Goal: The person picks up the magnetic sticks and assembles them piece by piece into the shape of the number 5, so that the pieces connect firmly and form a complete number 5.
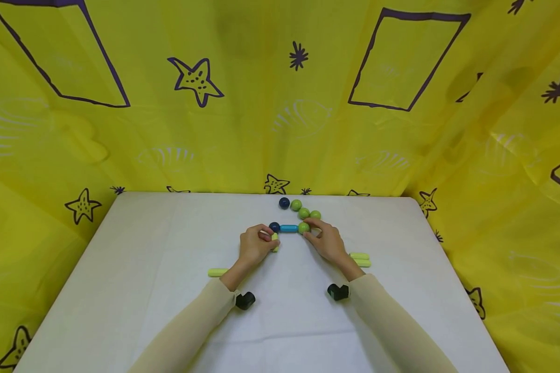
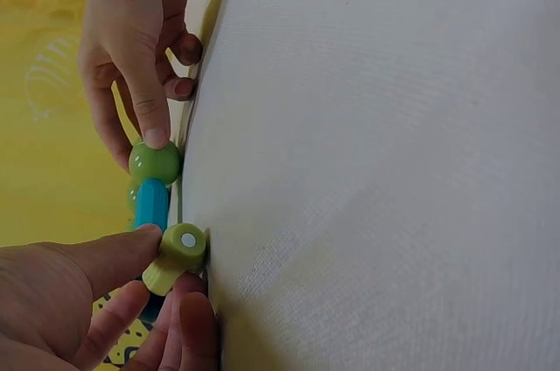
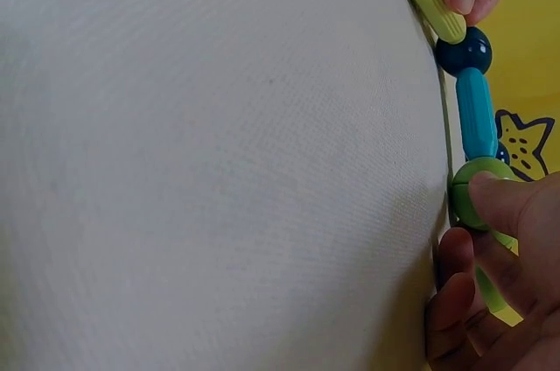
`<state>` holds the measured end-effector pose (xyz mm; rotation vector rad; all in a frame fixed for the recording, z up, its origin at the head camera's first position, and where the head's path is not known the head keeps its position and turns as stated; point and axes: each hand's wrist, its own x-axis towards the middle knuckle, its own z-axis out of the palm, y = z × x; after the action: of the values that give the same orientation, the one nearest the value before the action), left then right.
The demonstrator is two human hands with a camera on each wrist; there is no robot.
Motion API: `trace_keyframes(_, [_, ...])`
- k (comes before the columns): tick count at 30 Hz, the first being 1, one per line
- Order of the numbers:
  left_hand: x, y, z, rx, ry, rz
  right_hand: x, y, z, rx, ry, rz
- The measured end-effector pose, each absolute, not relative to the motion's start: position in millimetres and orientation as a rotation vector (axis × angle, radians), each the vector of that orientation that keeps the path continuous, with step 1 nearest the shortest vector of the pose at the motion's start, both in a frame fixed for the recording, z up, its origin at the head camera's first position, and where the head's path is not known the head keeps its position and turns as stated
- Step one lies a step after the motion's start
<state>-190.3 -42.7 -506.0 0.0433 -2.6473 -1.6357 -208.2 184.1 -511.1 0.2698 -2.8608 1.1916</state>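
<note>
My left hand (image 1: 255, 244) pinches a yellow-green rod (image 2: 179, 257) with a pale round tip; its far end meets a dark blue ball (image 3: 465, 52). From that ball a light blue rod (image 1: 289, 228) runs sideways to a green ball (image 1: 304, 228). My right hand (image 1: 325, 241) holds this green ball between thumb and fingers, as the right wrist view shows close up. The two balls and two rods form an L-shaped chain low over the white table. In the left wrist view, the left fingers hide most of the dark blue ball.
Behind the chain lie another dark blue ball (image 1: 284, 202) and several green balls (image 1: 304, 213). Two yellow-green rods (image 1: 360, 259) sit right of the right wrist, and one more rod (image 1: 217, 272) is by the left forearm. A yellow curtain (image 1: 242, 140) borders the white table (image 1: 177, 305).
</note>
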Motion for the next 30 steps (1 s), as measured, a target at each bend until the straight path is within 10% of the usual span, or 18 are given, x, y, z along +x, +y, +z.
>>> trace_keyframes(30, [-207.2,-68.9,-479.0,-0.168,-2.680,-1.517,-204.3,186.4,-511.4,0.272,-2.846,1.209])
